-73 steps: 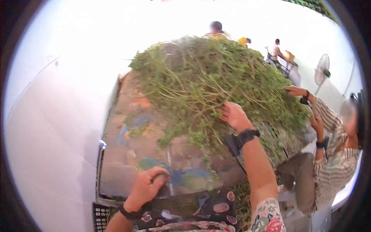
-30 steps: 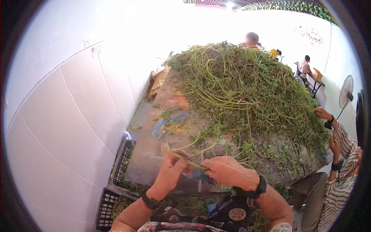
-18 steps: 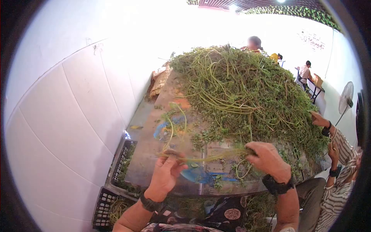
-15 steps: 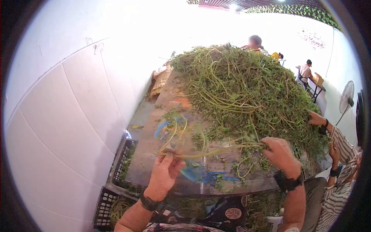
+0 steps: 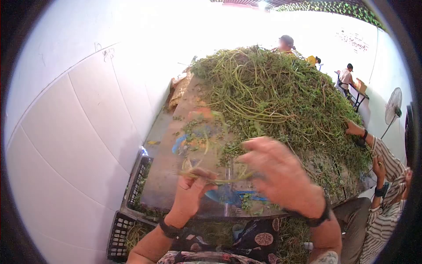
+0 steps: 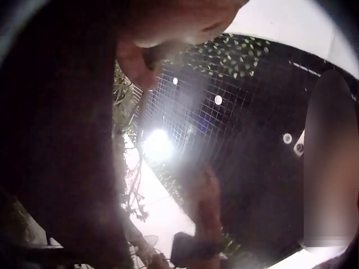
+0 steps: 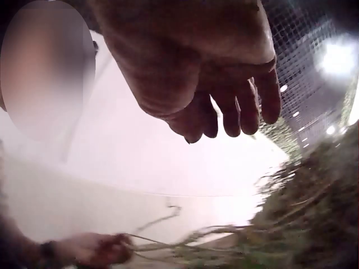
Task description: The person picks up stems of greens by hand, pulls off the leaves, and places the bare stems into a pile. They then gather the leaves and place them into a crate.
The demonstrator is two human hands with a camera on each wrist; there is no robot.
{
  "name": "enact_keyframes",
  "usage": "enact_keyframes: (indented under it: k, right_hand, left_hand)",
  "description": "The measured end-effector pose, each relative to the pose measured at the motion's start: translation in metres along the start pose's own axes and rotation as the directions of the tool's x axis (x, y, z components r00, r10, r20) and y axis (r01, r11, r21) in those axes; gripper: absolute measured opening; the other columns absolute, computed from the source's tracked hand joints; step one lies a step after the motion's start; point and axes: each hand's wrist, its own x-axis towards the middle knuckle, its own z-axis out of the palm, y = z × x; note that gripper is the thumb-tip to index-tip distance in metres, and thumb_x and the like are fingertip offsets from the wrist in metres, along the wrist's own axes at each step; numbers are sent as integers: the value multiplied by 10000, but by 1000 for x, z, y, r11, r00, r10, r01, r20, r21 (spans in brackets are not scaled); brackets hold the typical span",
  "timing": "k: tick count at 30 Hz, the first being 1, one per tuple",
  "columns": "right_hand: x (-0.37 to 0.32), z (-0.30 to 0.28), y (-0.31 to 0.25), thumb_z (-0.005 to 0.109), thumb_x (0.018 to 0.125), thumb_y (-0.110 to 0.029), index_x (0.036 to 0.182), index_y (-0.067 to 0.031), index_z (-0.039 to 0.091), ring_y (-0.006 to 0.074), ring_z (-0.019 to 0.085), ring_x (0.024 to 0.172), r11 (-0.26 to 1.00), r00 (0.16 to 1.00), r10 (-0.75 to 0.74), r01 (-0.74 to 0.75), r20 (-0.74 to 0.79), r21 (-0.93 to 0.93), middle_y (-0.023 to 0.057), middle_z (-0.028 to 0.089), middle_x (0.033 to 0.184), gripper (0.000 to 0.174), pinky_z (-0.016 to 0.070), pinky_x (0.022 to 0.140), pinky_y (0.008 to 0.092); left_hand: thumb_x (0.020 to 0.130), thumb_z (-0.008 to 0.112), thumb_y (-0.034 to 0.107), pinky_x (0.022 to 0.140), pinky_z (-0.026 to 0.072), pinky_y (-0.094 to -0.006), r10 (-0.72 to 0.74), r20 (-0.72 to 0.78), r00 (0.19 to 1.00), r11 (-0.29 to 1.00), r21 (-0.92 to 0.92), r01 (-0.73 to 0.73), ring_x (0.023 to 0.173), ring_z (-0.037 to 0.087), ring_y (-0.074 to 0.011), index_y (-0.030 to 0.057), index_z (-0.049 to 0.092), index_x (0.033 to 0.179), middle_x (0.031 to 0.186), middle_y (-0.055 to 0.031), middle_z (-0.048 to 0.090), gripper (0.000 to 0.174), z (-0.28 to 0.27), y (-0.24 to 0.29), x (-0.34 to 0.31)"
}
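Observation:
My left hand (image 5: 189, 193) pinches a few long green plant stems (image 5: 231, 181) between thumb and fingers, low over the near part of the table (image 5: 162, 193). Their thin ends stick out past the hand, also visible beside the left hand (image 7: 92, 249) in the right wrist view. My right hand (image 5: 281, 178) is blurred, raised to the right of the stems. In the right wrist view the right hand (image 7: 185, 67) has its fingers extended and slightly spread, with nothing held in them. Beyond both hands rises a big heap of leafy green stems (image 5: 272, 88).
Black plastic crates (image 5: 118, 235) with greens stand at the table's left front corner. Loose leaves (image 5: 200, 127) lie scattered on the tabletop. At the right, another person's hand (image 5: 354, 128) touches the heap. A standing fan (image 5: 393, 105) is behind, a white wall (image 5: 79, 145) at left.
My right hand has gone from the heap to the stems, drawn along them to the right, then come off them and swung back left. The left hand has taken hold of the stems.

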Motion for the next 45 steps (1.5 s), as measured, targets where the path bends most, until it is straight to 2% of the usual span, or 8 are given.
enact_keyframes:
  k: [4,10,21,25,28,34,43,45]
  right_hand:
    - [25,50,-25,592,732,-151,1080,-57,505,272,537,999,966,965,-249,253,80,-47,125,568,997,371,337,949,426]
    - [14,61,-10,607,749,-167,976,-32,468,298,572,842,982,883,23,-108,468,156,119,594,860,298,430,731,415]
    - [-7,59,-6,526,751,-63,805,-19,501,320,599,703,996,912,74,-86,404,13,143,573,734,73,477,594,414]
    - [-8,58,-22,520,762,-81,799,-20,514,337,611,666,981,846,166,-194,507,2,159,591,711,71,487,584,414]
    - [-9,58,-28,517,768,-99,793,-14,517,353,614,656,966,862,174,-244,475,89,177,599,697,89,490,585,423]
    - [-11,65,-23,509,785,-129,807,-14,525,382,597,661,934,869,194,-305,454,185,202,590,681,118,470,586,457]
    - [-19,72,-20,482,820,-176,876,-61,543,419,557,684,777,862,310,-472,400,416,210,574,705,142,438,582,486]
    - [-18,66,-22,481,816,-173,883,-60,535,418,558,679,778,891,278,-428,359,460,202,577,698,142,439,584,488]
  left_hand:
    - [882,518,77,751,466,-252,74,131,989,904,411,-122,891,538,-99,-15,558,1018,976,-46,586,169,-6,0,-9]
    - [865,491,26,735,459,-237,122,166,979,873,450,-185,836,554,-102,-43,547,1048,940,-54,599,204,-4,3,-10]
    - [842,536,42,669,480,-274,198,19,980,885,426,-187,765,606,-143,-3,560,952,860,-84,630,121,8,-5,-11]
    - [828,557,79,630,485,-312,154,155,976,472,856,-210,708,629,-216,14,531,992,817,-106,613,178,8,5,-13]
    - [798,576,75,570,463,-317,268,207,941,415,857,-307,619,603,-274,20,551,928,730,-120,583,143,14,2,-18]
    - [783,574,31,587,477,-351,265,253,930,382,858,-343,677,590,-337,39,559,950,782,-164,587,168,13,1,-19]
    - [848,475,29,584,416,-266,335,318,887,404,802,-440,624,482,-166,-23,531,924,714,-110,533,108,13,-2,-17]
    - [837,508,26,611,457,-305,257,261,931,471,807,-356,694,558,-271,-7,542,919,805,-152,570,95,15,4,-20]
